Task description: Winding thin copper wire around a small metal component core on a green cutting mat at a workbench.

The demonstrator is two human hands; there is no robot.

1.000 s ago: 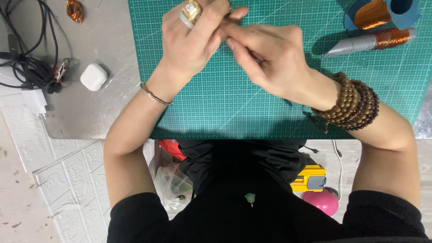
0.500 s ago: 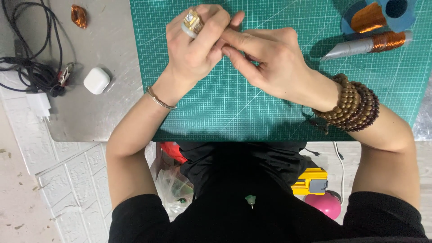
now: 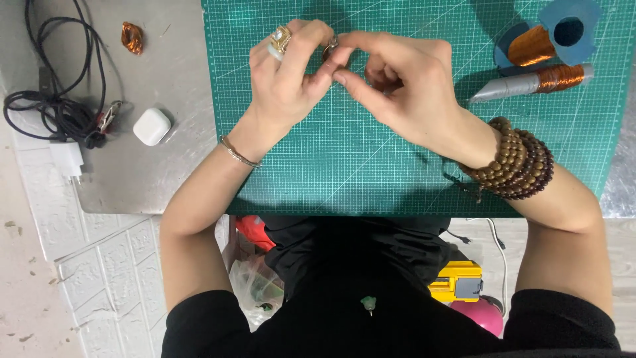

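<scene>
Small metal piece (image 3: 330, 45) pinched between both hands' fingertips.

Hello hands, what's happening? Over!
Left hand and right hand pinch small dark metal piece together. Above green cutting mat. Nothing blocking.
</scene>
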